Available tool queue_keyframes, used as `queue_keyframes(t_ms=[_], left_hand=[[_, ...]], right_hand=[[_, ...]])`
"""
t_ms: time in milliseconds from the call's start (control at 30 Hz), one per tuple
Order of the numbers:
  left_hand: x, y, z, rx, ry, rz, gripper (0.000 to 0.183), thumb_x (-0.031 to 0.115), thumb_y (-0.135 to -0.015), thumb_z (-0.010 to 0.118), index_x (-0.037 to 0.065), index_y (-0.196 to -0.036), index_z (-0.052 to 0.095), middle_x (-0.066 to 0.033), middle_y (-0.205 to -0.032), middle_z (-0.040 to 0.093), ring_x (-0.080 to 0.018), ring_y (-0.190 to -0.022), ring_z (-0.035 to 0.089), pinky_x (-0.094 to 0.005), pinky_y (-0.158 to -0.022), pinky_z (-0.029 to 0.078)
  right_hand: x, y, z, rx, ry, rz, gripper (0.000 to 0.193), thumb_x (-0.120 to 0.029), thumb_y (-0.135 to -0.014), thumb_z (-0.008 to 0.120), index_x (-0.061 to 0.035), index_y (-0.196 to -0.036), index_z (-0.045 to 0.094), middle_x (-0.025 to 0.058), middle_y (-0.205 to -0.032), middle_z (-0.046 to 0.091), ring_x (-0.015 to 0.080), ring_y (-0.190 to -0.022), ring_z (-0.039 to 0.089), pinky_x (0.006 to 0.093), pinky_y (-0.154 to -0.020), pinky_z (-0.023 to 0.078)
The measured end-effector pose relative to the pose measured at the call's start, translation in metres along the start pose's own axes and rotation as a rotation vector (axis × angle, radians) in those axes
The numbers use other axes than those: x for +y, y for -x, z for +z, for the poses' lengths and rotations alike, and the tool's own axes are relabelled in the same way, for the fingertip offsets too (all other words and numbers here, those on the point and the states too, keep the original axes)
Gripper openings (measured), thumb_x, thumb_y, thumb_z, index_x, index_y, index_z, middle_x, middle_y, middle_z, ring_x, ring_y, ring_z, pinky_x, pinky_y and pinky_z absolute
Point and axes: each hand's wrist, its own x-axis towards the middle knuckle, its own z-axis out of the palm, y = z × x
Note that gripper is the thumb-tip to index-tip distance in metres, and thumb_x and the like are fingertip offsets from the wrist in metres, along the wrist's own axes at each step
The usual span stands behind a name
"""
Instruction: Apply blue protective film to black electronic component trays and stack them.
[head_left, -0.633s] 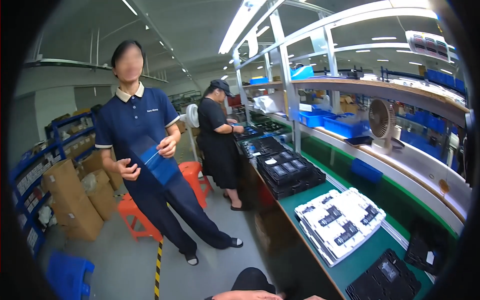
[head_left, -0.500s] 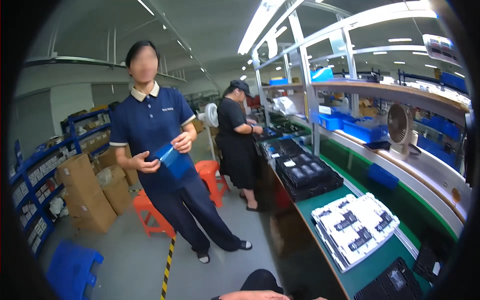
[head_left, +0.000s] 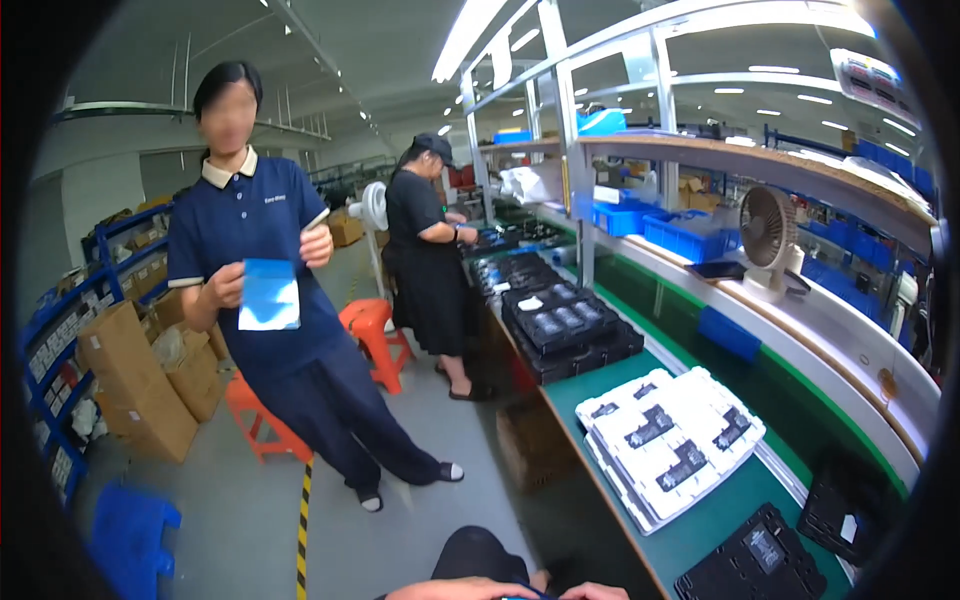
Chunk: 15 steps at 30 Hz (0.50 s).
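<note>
My left hand (head_left: 462, 588) and my right hand (head_left: 596, 592) show at the lower edge, close together over my lap. Their fingers are curled around a small dark thing (head_left: 524, 595) with a bluish edge, mostly cut off by the frame, so its kind does not show. To the right on the green bench lies a black plastic tray (head_left: 750, 562) with a flat dark part in it. Behind that, stacked white trays (head_left: 660, 455) hold several black, odd-shaped flat parts (head_left: 684, 466). A person in a navy polo shirt (head_left: 262, 225) holds up a shiny blue pouch (head_left: 269, 296).
Black trays (head_left: 560, 320) stand stacked farther along the bench (head_left: 640, 545). Another person in black (head_left: 420, 270) works there. A fan (head_left: 768, 235) and blue bins (head_left: 690, 236) stand on the shelf. Orange stools (head_left: 376, 335), cartons (head_left: 135, 375) and a blue plastic stool (head_left: 135, 540) are at left.
My view has turned to the right, so the scene shifts left. Both my hands show more at the lower edge. The person in navy has turned the blue pouch flat toward me.
</note>
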Motion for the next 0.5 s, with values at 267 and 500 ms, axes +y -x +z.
queue_keyframes(t_ms=[267,500], left_hand=[[0.002,-0.019,-0.006,-0.074,0.02,0.027,0.045,0.031,-0.096,0.059,0.008,-0.133,0.053,-0.0133,-0.124,0.063,-0.0245,-0.116,0.058,-0.035,-0.101,0.043],[-0.004,-0.026,-0.006,-0.001,-0.059,-0.023,0.043,0.032,-0.095,0.059,0.007,-0.13,0.055,-0.0148,-0.119,0.065,-0.0278,-0.111,0.062,-0.0367,-0.097,0.045]], right_hand=[[0.008,0.002,-0.008,0.071,0.059,0.063,0.013,-0.009,-0.082,0.07,-0.0026,-0.093,0.067,0.0115,-0.079,0.067,0.0199,-0.065,0.064,0.0309,-0.061,0.051],[0.026,0.002,-0.004,0.037,0.047,0.129,0.015,-0.01,-0.083,0.071,-0.0037,-0.095,0.068,0.0108,-0.078,0.069,0.017,-0.065,0.065,0.0295,-0.062,0.052]])
